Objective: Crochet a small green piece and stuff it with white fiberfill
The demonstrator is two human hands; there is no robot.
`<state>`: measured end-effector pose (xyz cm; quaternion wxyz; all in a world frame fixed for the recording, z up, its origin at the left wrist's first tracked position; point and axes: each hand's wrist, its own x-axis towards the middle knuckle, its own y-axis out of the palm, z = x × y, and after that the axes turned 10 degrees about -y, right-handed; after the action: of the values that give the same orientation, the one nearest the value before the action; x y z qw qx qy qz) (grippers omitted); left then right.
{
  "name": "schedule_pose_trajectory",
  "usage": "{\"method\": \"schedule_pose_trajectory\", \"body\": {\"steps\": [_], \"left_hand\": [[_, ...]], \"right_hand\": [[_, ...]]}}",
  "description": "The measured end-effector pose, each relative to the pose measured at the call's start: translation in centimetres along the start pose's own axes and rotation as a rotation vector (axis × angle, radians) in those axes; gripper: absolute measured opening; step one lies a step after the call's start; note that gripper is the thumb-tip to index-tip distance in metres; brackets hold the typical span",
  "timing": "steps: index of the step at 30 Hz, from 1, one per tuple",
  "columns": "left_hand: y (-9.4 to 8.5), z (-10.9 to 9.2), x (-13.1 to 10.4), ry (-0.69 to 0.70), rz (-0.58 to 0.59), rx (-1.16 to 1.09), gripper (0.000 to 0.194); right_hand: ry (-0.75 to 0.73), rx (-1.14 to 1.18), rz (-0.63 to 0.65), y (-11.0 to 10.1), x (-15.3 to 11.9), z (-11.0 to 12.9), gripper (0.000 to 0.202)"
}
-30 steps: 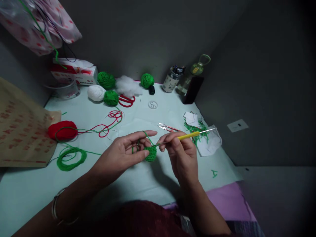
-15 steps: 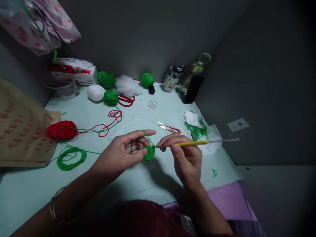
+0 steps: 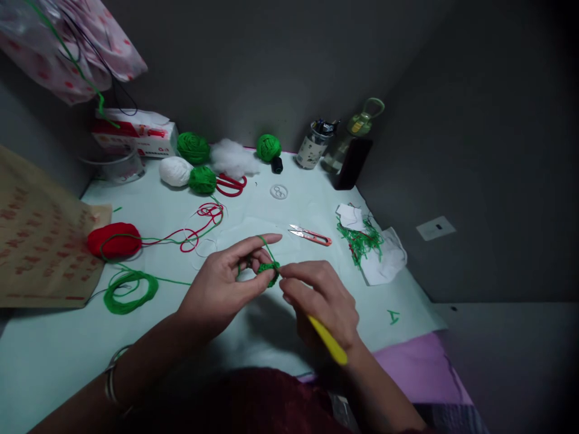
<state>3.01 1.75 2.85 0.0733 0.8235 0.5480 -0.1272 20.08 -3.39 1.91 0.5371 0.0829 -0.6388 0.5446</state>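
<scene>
Between thumb and fingers, my left hand (image 3: 224, 282) pinches a small green crocheted piece (image 3: 270, 274). Green yarn runs over its raised index finger down to the piece. My right hand (image 3: 323, 301) grips a crochet hook with a yellow handle (image 3: 328, 340), whose handle end points down toward me. The hook's tip is hidden at the green piece, where the right fingertips nearly meet the left ones. A loose coil of green yarn (image 3: 131, 292) lies left of my left hand, and a strand runs from it toward that hand.
Orange-handled snips (image 3: 310, 235) lie just beyond my hands. Red yarn (image 3: 115, 240) sits by a paper bag (image 3: 45, 235) at left. Green yarn balls (image 3: 193, 147), red scissors (image 3: 231, 185), a pen cup (image 3: 312, 146) and a bottle (image 3: 357, 135) stand farther back; green scraps (image 3: 362, 241) lie right.
My right hand has turned, swinging the yellow handle from pointing right to pointing down toward me. The green piece has tilted and shows less of its face. My left hand has shifted slightly.
</scene>
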Motion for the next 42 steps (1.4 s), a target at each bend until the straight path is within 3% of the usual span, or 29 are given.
{"method": "schedule_pose_trajectory", "body": {"steps": [5,9,11,15,20,23,26,31,34,36,39,42], "left_hand": [[0.4,0.3,-0.3,0.091,-0.111,0.056,0.047],[0.4,0.9,-0.3,0.187,-0.178,0.132,0.044],[0.5,0.9,-0.2,0.161,-0.176,0.096,0.045],[0.7,0.4,0.1,-0.005,-0.072,-0.150,0.055],[0.7,1.0,0.2,-0.076,0.025,-0.356,0.061],[0.4,1.6,0.4,-0.169,0.177,-0.533,0.061],[-0.3,1.6,0.5,-0.268,0.302,-0.656,0.058],[-1.2,0.7,0.5,-0.218,0.256,-0.617,0.052],[-1.6,0.5,0.4,-0.196,0.265,-0.570,0.050],[-2.1,0.4,0.4,-0.161,0.248,-0.465,0.046],[-2.9,0.4,0.3,-0.094,0.197,-0.251,0.040],[-2.9,0.5,0.1,-0.084,0.219,-0.209,0.044]], "right_hand": [[-0.091,-0.133,0.067,0.3,-0.1,0.1,0.019],[0.017,0.041,-0.038,0.6,-0.2,-0.5,0.020],[0.015,0.064,-0.084,1.0,-0.4,-0.7,0.020],[-0.037,-0.042,-0.117,1.7,-1.0,-1.0,0.025],[-0.067,-0.136,-0.072,1.9,-1.1,-1.0,0.028],[-0.084,-0.220,-0.045,1.7,-1.1,-0.7,0.032],[0.083,0.023,-0.153,1.3,-0.8,-0.3,0.034],[0.481,0.594,-0.415,1.3,0.3,-0.4,0.021],[0.645,0.869,-0.462,1.6,0.5,-0.7,0.018],[0.679,0.872,-0.449,1.6,0.4,-0.9,0.017],[0.618,0.754,-0.421,1.3,0.3,-0.8,0.016],[0.614,0.872,-0.372,1.3,0.4,-0.7,0.017]]}}
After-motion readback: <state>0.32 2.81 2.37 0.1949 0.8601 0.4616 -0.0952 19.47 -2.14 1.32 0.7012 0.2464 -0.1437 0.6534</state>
